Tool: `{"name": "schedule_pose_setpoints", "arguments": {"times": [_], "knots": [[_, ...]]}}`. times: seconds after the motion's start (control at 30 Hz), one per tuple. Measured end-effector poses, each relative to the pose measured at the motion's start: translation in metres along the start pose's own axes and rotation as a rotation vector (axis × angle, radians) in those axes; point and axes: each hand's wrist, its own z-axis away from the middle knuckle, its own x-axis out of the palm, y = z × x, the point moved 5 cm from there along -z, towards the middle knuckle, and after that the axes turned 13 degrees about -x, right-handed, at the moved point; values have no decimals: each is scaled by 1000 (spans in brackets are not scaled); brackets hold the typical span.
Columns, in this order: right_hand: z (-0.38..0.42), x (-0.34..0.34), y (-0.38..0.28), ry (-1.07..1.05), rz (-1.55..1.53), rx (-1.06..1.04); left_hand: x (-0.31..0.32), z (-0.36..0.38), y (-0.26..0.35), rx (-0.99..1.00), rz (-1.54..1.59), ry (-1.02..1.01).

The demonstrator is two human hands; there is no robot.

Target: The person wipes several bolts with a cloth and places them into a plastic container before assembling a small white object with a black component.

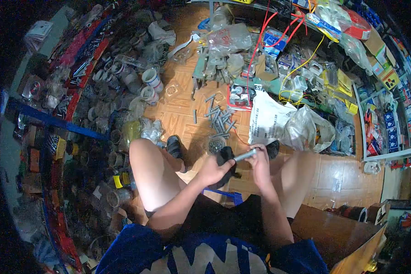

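Beyond the right hand (pixel 260 170) lies a white printed sack (pixel 267 116); ahead of both hands, a pile of grey bolt-like pieces (pixel 220 121). The left hand (pixel 211 171) is closed around black cloth (pixel 224 157); its thumb meets a grey rod (pixel 245 155) between the hands, pinched by the right's curled fingers.

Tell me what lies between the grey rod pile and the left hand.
Head view: a round container of small items, then black cloth, between the grey rod pile and left hand.
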Motion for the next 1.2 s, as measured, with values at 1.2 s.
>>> {"name": "schedule_pose_setpoints", "arguments": {"times": [1.2], "knots": [[-197, -126, 487, -65, 678, 512, -157, -87, -17, -323, 712, 510]]}}
